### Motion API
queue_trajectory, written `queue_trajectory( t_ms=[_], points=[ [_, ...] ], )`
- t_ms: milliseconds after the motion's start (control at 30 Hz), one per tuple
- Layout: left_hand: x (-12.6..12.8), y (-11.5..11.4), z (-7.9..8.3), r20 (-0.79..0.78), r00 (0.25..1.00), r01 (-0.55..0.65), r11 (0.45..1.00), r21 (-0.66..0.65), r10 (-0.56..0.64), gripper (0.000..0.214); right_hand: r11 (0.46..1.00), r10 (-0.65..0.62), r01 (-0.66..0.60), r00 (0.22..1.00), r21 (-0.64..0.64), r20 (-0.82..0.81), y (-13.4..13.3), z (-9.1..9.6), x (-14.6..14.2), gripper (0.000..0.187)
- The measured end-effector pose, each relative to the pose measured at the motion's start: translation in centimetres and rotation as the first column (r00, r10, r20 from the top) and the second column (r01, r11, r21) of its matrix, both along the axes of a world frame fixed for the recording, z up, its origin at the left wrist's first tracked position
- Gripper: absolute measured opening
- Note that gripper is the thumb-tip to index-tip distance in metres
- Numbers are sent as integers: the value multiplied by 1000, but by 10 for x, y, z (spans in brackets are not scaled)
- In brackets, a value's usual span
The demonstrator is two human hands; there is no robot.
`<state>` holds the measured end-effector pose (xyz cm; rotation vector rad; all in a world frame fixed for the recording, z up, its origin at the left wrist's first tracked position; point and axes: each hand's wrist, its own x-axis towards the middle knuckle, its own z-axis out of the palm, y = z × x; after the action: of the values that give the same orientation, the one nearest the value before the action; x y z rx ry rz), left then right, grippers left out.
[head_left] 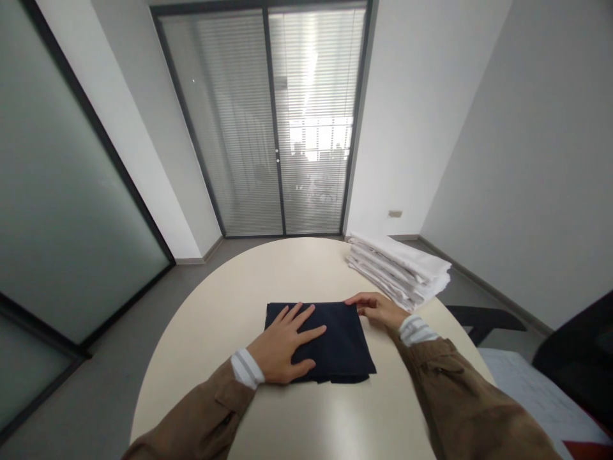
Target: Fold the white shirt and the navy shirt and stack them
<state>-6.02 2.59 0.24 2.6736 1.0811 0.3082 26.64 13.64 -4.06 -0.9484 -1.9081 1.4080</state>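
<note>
A folded dark navy cloth (342, 345) lies flat near the middle of a round cream table (230, 300). My left hand (285, 345) rests palm down on the cloth's left half, fingers spread. At the cloth's far right corner my right hand (378, 308) pinches the edge between thumb and fingers. Both arms wear brown sleeves with striped white cuffs.
A stack of folded white cloths (400, 268) sits at the table's far right edge. A dark chair (579, 358) stands to the right of the table. Glass doors with blinds (272, 121) close the far wall, and a frosted glass partition (52, 191) runs along the left.
</note>
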Motion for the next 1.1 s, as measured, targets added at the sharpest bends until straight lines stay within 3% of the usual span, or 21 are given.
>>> queue_trajectory(
  t_ms=[100,167,233,300,367,433,567,667,733,800,933,1000,1100],
  points=[
    [5,-3,1,-32,998,59,998,5,-59,77,981,-82,70,995,181,56,-8,11,-6,25],
    [8,-4,-1,-56,993,103,995,18,-101,76,911,-163,107,980,398,111,-19,21,-18,23],
    [11,-5,-4,-76,990,123,992,36,-120,73,821,-179,40,965,570,191,-33,30,-33,23],
    [12,-6,-6,-88,988,133,990,44,-129,70,767,-124,-108,942,632,311,-46,34,-49,37],
    [12,-7,-9,-90,987,138,990,37,-134,65,761,-77,-233,894,605,441,-56,32,-60,57],
    [11,-6,-12,-78,990,119,993,18,-117,62,793,-64,-292,834,535,548,-60,24,-64,74],
    [3,2,-22,-46,996,-73,997,7,73,63,871,-120,-240,744,430,658,-57,10,-57,99],
    [-6,10,-30,-70,962,-262,965,28,264,73,873,-183,-175,746,454,640,-53,7,-50,107],
    [-12,15,-33,-89,922,-376,926,23,376,83,854,-244,-115,773,507,585,-50,9,-48,98],
    [-18,18,-36,-100,882,-463,887,-1,460,90,830,-344,-14,773,557,532,-47,9,-46,76],
    [-27,22,-42,-70,837,-545,838,-22,542,95,795,-480,154,752,587,452,-39,3,-43,47],
    [-31,27,-46,-3,818,-575,818,-1,575,87,823,-452,204,800,530,394,-36,0,-43,44],
    [-37,37,-52,172,782,-607,795,-8,599,76,911,-342,253,905,325,254,-36,-1,-44,43]
  ],
)
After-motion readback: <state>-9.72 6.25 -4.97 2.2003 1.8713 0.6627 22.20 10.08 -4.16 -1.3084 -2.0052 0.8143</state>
